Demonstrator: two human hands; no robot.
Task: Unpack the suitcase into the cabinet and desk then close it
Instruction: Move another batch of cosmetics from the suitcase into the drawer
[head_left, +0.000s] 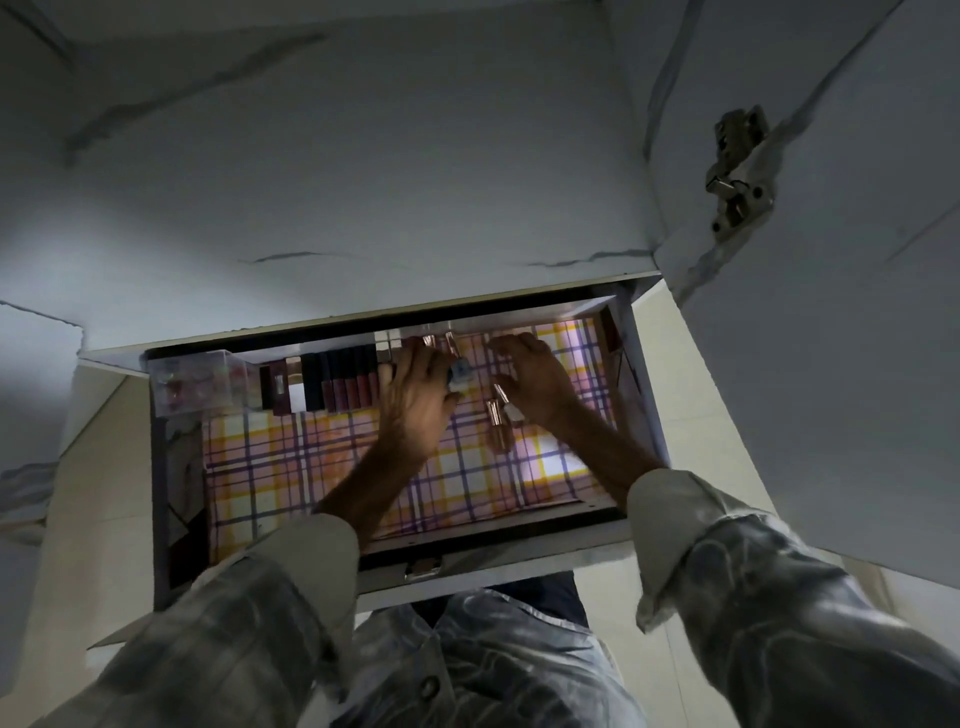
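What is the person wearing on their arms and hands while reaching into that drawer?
Both hands, the left hand and the right hand, are bare: no gloves, and no rings or watch that I can make out. Each forearm is uncovered up to a turned-back cuff. The left sleeve and right sleeve belong to a loose, pale grey-beige buttoned shirt with a faint checked or mottled pattern.

Open drawer lined with a plaid cloth

A row of dark lipstick tubes stands along the back edge beside a clear plastic box in the left corner; rose-gold tubes lie loose on the cloth.
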